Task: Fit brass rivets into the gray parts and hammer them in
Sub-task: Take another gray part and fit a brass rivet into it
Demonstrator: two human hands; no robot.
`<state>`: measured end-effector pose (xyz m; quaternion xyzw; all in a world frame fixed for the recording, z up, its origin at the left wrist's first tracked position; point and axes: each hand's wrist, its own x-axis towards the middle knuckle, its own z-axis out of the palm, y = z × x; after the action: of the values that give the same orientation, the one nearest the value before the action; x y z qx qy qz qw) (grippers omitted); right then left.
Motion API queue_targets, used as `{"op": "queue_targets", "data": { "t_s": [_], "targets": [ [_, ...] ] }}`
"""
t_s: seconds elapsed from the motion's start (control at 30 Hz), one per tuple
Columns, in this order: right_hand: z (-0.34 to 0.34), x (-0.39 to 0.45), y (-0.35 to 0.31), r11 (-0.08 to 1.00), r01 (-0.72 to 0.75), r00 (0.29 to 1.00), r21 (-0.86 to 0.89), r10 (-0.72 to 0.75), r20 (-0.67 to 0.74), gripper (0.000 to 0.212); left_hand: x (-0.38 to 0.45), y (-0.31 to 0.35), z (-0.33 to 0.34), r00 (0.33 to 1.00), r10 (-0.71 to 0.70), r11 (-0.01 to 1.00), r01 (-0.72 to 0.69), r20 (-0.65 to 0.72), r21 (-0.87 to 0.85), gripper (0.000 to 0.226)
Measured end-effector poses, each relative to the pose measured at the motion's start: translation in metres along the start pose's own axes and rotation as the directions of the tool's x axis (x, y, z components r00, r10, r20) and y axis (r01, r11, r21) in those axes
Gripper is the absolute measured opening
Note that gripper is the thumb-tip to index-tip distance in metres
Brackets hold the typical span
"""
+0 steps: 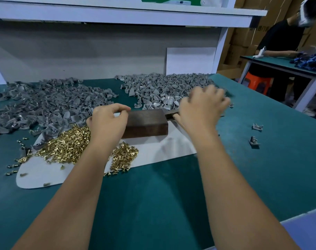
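Observation:
My left hand (108, 123) hovers at the left end of a dark brown block (148, 123) with its fingers curled and thumb and forefinger close together. Whatever lies between them is hidden. My right hand (202, 107), blurred by motion, reaches over the right pile of gray parts (159, 89), fingers loosely spread and holding nothing I can see. A dark bar-like tool (169, 114) pokes out behind the block beside my right thumb. Brass rivets (69, 145) lie heaped on a white sheet (153, 150) under my left wrist. A second pile of gray parts (42, 103) spreads at the left.
Two loose gray parts (257, 127) (254, 141) lie on the green mat (261, 159) to the right. A white shelf frame (117, 13) hangs above the bench's back. Another person (283, 38) works at a separate table at the far right, next to an orange stool (258, 82).

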<state>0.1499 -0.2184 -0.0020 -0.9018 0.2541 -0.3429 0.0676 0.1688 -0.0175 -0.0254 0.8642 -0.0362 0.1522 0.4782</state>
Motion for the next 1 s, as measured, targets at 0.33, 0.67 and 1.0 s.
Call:
{"op": "queue_targets", "data": {
  "t_s": [0.33,0.67,1.0],
  "targets": [
    [0.031,-0.065,-0.066,0.774,0.592,0.793,0.225,-0.610,0.011,0.023,0.011,-0.027,-0.025,0.979,-0.129,0.912,0.054,0.158,0.407,0.048],
    [0.039,-0.046,-0.050,0.801,0.428,0.886,0.418,-0.464,-0.018,0.019,0.022,-0.045,-0.016,0.999,-0.027,0.959,0.017,0.034,0.282,0.029],
    [0.024,-0.052,-0.055,0.707,0.552,0.816,0.443,-0.567,-0.113,0.016,0.028,-0.052,-0.043,0.964,-0.055,0.998,0.059,-0.261,0.006,0.035]
  ]
}}
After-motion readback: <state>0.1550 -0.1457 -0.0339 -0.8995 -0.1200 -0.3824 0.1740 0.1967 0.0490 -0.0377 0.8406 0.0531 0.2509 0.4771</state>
